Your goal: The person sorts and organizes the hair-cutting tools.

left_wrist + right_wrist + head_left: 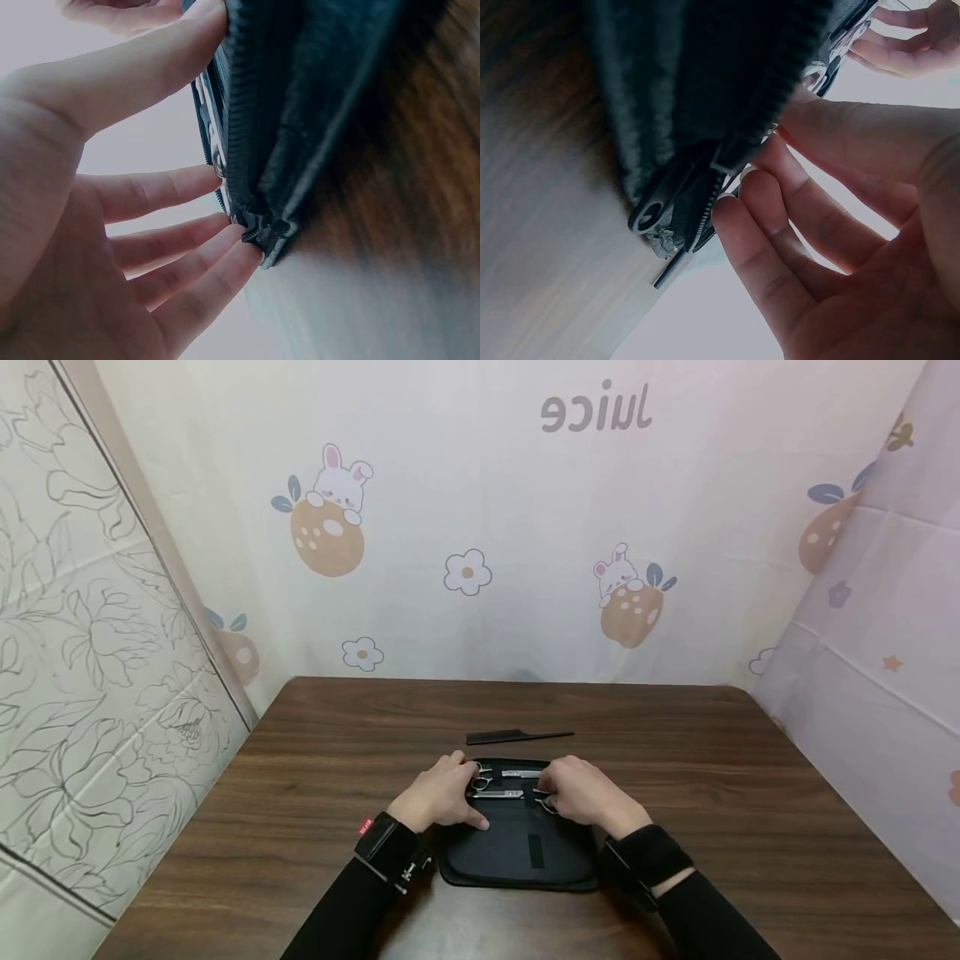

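one wooden table [300, 835] before rabbit-printed cloth [480, 468] bore a black case [498, 860]. the left hand [441, 793] lay spread at the case's left edge; whether the right hand [588, 793] pinched scissors [548, 807] there, i couldn't tell.

A bunny-print cloth [480, 485] hangs behind the wooden table [285, 835].

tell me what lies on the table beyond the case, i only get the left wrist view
Observer: A black comb, apart from the case, its thin tail pointing right.
Operator: ok and what's at the right side
Observer: In the head view, the right hand is at the rings of some scissors.
Operator: any zip pull over there
Observer: Yes, the right wrist view shows a dark pull at one end of the case.
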The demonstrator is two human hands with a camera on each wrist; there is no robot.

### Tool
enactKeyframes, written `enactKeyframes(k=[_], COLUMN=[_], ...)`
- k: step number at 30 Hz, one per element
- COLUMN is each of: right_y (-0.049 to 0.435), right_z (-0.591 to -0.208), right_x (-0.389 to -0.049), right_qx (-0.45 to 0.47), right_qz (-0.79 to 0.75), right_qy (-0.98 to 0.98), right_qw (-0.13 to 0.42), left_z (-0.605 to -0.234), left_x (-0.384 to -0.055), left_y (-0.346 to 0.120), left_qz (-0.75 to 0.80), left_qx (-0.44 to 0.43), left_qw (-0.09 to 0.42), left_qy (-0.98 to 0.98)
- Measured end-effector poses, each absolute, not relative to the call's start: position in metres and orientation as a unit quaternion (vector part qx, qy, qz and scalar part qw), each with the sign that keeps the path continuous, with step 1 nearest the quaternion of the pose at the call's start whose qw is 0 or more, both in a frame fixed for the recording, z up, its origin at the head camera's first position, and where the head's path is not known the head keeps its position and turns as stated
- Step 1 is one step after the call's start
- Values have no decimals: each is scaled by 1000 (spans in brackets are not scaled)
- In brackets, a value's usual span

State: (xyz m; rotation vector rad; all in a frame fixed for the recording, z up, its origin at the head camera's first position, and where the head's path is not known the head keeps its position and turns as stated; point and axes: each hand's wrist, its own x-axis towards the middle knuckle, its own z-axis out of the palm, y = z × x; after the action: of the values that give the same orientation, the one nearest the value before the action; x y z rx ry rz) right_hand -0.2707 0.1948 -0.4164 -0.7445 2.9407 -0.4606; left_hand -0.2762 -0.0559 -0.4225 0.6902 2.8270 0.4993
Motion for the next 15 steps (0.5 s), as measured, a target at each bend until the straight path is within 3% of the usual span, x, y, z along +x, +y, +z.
enactKeyframes(k=[15], right_y=[195], right_z=[-417], right_x=[-274], right_qx=[-235], right_qz=[-152], right_qy=[959], right_qw=[54], left_z=[-423], left_x=[-276], left_y=[-56], left_qz=[165], left_qx=[227], left_qw=[96], left_qy=[955])
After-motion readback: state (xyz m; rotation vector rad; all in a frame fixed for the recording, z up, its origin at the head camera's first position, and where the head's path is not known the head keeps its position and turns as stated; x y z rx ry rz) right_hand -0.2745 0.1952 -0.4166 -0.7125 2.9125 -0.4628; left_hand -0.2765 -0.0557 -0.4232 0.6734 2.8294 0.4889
